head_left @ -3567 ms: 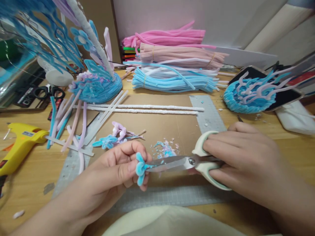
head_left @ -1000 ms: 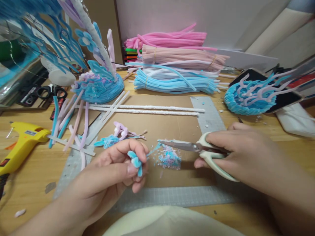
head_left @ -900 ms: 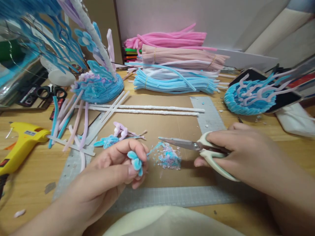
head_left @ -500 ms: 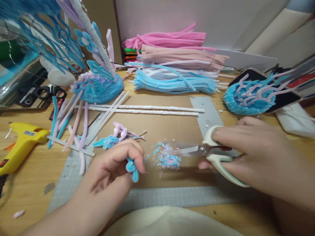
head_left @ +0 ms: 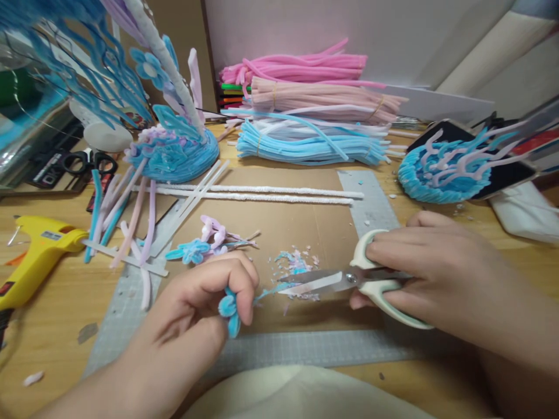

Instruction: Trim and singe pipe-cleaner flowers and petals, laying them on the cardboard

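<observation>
Between the thumb and fingers of my left hand (head_left: 196, 308) is a small blue pipe-cleaner flower (head_left: 229, 308). Its thin, fuzzy stem points right, toward the scissors. My right hand (head_left: 432, 267) grips the pale green handles of the scissors (head_left: 350, 278), whose blades are a little apart and point left at the stem's end. Under the blades, blue and lilac fuzz clippings (head_left: 301, 259) lie on a brown cardboard sheet (head_left: 262, 221). Just behind my left hand rest a blue flower (head_left: 194, 251) and a lilac flower (head_left: 213, 230) with twisted stems.
Two white fuzzy rods (head_left: 283, 195) cross the cardboard. Bundles of pipe cleaners (head_left: 310, 145) are stacked at the back. A yellow glue gun (head_left: 39, 250) lies left, and a blue decorated base (head_left: 183, 157) stands behind it. On the right, a blue fuzzy piece (head_left: 441, 169) rests against a phone (head_left: 510, 169).
The scissors have moved slightly left and down, bringing the blades to the stem, and the blades are now apart. My left hand has tilted the blue flower a little.
</observation>
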`<state>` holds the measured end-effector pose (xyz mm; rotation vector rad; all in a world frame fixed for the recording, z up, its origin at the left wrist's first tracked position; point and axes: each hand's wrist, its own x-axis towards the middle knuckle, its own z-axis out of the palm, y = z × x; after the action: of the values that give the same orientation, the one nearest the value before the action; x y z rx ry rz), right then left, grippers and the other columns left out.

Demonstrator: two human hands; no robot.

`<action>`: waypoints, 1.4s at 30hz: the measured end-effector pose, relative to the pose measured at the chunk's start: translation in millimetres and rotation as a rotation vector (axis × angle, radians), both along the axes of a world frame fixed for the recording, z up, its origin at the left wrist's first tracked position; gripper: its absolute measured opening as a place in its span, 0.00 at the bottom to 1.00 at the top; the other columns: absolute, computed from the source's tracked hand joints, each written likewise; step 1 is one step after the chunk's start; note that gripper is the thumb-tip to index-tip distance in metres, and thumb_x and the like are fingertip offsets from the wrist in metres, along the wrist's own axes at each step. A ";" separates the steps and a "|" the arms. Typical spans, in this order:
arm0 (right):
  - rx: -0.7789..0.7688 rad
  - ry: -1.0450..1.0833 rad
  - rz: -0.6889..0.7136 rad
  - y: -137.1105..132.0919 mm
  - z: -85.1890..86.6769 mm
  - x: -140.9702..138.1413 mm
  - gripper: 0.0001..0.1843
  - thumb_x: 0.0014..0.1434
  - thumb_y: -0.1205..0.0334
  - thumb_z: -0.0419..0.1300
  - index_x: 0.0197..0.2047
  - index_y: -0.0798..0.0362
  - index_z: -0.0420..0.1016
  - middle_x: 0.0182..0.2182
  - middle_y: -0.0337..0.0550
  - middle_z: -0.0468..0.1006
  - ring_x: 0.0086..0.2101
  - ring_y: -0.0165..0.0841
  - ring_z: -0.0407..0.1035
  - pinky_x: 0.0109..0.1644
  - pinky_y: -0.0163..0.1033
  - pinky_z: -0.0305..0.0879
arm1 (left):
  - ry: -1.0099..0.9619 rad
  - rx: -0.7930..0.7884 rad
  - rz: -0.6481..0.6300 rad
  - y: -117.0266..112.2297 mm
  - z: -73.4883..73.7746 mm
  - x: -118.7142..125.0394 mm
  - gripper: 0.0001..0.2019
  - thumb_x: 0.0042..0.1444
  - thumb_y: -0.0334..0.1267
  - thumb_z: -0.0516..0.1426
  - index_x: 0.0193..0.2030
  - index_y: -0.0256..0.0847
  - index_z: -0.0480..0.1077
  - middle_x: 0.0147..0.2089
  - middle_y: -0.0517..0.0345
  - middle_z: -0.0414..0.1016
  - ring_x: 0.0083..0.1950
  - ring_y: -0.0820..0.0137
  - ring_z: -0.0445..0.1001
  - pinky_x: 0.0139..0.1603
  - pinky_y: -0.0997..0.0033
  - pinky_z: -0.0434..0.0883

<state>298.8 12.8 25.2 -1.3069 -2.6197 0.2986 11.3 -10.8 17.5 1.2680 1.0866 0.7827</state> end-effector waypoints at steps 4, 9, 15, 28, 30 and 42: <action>0.014 -0.007 0.015 -0.2 0.8 0.5 0.16 0.55 0.52 0.68 0.23 0.50 0.70 0.20 0.29 0.74 0.21 0.28 0.61 0.35 0.39 0.46 | -0.098 -0.085 0.019 -0.1 -0.3 0.6 0.07 0.43 0.29 0.53 0.24 0.45 0.70 0.29 0.61 0.65 0.33 0.68 0.64 0.35 0.68 0.59; 0.014 -0.039 0.011 -1.7 0.0 1.8 0.17 0.55 0.53 0.69 0.22 0.50 0.68 0.20 0.29 0.74 0.22 0.28 0.62 0.35 0.39 0.46 | -0.145 -0.104 -0.018 4.6 -3.4 -1.2 0.07 0.42 0.28 0.54 0.24 0.44 0.72 0.29 0.61 0.66 0.32 0.69 0.63 0.31 0.69 0.57; 0.045 -0.074 0.035 -2.6 3.4 -0.5 0.14 0.49 0.61 0.71 0.20 0.49 0.69 0.18 0.29 0.74 0.21 0.30 0.61 0.33 0.39 0.45 | -0.171 -0.140 -0.029 8.3 -7.5 -5.7 0.04 0.45 0.31 0.57 0.26 0.43 0.73 0.29 0.60 0.66 0.32 0.69 0.62 0.31 0.70 0.58; -0.067 -0.096 -0.006 -4.3 -2.4 3.4 0.12 0.48 0.57 0.73 0.22 0.46 0.74 0.18 0.29 0.74 0.23 0.31 0.65 0.34 0.40 0.47 | 0.380 0.333 -0.023 3.8 -8.0 6.7 0.04 0.58 0.35 0.59 0.32 0.45 0.71 0.31 0.62 0.73 0.35 0.68 0.71 0.37 0.71 0.66; -0.092 -0.093 -0.007 -4.0 -1.5 3.3 0.11 0.48 0.60 0.73 0.23 0.45 0.75 0.17 0.29 0.73 0.24 0.32 0.66 0.34 0.39 0.47 | 0.405 0.373 -0.020 5.3 -8.9 6.0 0.05 0.59 0.35 0.59 0.31 0.45 0.71 0.30 0.62 0.74 0.34 0.68 0.71 0.37 0.70 0.65; 0.147 -0.069 -0.028 0.1 -0.3 0.9 0.20 0.56 0.45 0.66 0.24 0.48 0.67 0.17 0.31 0.68 0.21 0.32 0.58 0.34 0.41 0.48 | 0.371 0.297 0.062 5.5 -2.9 7.0 0.07 0.55 0.36 0.60 0.26 0.44 0.71 0.26 0.62 0.74 0.30 0.69 0.71 0.31 0.72 0.64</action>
<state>299.7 12.9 24.9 -1.3257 -2.6196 0.0568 18.3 -5.3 14.6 1.6846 1.3452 0.7952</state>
